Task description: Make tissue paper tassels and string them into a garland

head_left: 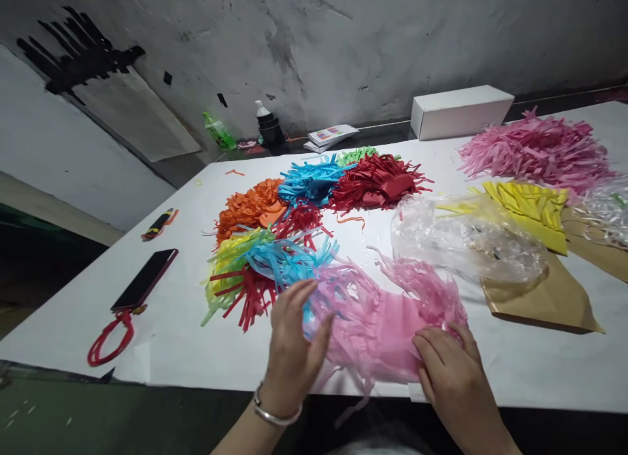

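The left hand (293, 340) lies flat with fingers spread, its grip apart, pressing on the left edge of a pink fringed tissue sheet (380, 317) near the front edge of the white tabletop (540, 370). The right hand (449, 370) rests on the sheet's right edge, fingers loosely curled and flat on the paper, clamped on nothing that can be seen. A silver bangle (275, 412) circles the left wrist. The pink sheet lies between the two hands, its cut strips fanning away from the person. Just beyond the left hand sits a heap of light blue, yellow-green and red fringes (260, 265), touching the pink sheet. Farther back lie an orange fringe pile (250, 206), a blue one (309, 180) and a dark red one (377, 180). To the right, a crumpled clear plastic bag (466, 239) rests on brown paper (544, 298), with yellow fringes (530, 206) and a large pink fringe pile (534, 147) behind. A white box (461, 111) stands at the back edge. Well to the left lies a dark phone (144, 278) with a red loop strap (110, 340).
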`<state>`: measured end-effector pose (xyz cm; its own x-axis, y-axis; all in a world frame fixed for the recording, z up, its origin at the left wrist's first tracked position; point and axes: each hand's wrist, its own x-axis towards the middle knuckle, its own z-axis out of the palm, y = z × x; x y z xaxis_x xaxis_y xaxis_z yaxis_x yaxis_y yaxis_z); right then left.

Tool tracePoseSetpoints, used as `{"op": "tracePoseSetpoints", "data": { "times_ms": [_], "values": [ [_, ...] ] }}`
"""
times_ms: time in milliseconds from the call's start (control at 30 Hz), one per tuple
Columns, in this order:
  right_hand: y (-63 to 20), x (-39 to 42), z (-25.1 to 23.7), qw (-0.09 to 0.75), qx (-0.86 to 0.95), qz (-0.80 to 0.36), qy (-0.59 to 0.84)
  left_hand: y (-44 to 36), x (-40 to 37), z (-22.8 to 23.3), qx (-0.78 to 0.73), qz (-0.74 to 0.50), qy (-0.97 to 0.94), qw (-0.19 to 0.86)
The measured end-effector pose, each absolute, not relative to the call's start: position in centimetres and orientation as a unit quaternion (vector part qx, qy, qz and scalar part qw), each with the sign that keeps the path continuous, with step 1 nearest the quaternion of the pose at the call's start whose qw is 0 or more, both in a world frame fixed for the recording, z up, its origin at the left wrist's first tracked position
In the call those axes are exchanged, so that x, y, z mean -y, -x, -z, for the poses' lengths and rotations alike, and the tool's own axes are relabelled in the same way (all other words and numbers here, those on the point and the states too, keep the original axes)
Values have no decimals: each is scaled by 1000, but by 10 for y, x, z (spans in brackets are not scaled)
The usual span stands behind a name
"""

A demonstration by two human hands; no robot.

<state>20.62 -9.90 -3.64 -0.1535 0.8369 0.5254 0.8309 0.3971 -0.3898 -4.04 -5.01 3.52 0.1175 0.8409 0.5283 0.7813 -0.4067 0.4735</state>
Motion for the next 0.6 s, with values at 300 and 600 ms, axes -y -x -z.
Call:
{"op": "tracePoseSetpoints", "data": {
  "times_ms": [300, 600],
  "values": [
    [-218, 103, 35, 328, 786, 49, 521, -21, 59, 6, -351, -215, -899, 148],
    [-300, 110, 53, 229, 726, 173, 625, -11, 58, 15, -333, -230, -901, 159]
  ]
}}
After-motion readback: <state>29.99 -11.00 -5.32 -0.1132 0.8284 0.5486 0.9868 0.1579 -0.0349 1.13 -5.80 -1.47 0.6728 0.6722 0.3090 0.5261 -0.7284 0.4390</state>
